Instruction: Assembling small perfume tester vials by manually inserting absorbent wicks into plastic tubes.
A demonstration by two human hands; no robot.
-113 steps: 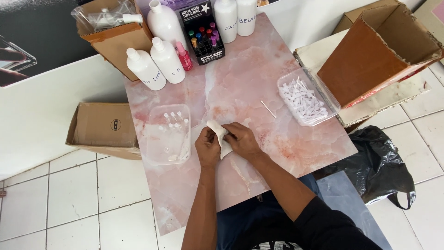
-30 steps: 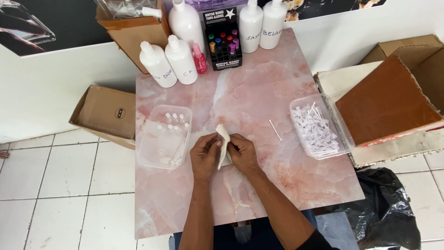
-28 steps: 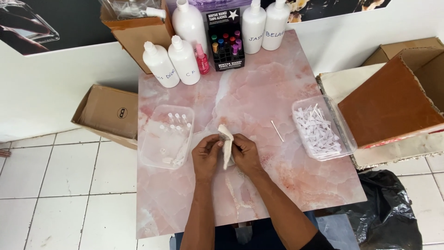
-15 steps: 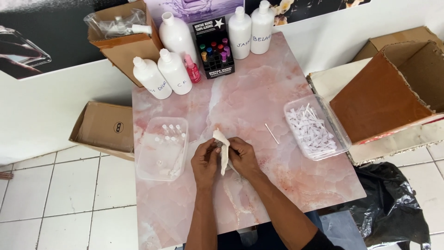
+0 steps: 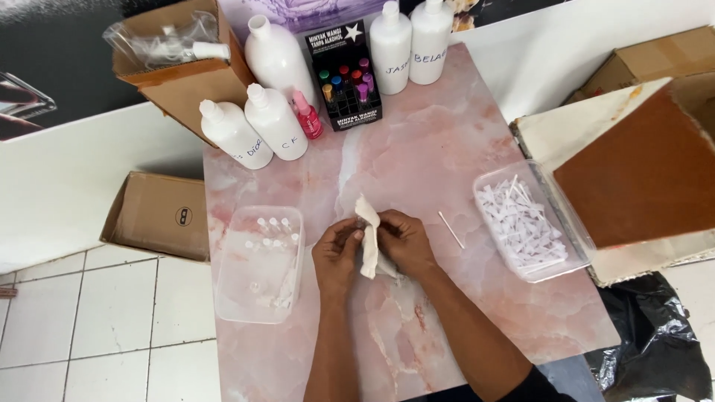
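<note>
Left hand: my left hand (image 5: 337, 257) is curled, its fingertips pinching the left edge of the white cloth (image 5: 368, 237).
Right hand: my right hand (image 5: 404, 240) is closed on the same cloth from the other side, fingers folded over its lower part.
Cloth position: it sits between my two hands, over the middle of the pink marbled worktop (image 5: 417, 149), lifted rather than lying flat.
Long axis: the cloth stands roughly upright in the view, one pointed corner sticking up away from me, the rest hanging down towards the worktop.
Which hand is nearer: both touch it; neither is nearer.
To my left: a clear tub of small vials (image 5: 261, 262), near my left hand but apart from it.
To my right: a thin white stick (image 5: 450, 229) lying loose just beyond my right hand, then a clear tub of white sticks (image 5: 525, 221) farther out.
Far edge: white bottles (image 5: 275, 123) and a black display box (image 5: 344, 78), well apart from my hands.
</note>
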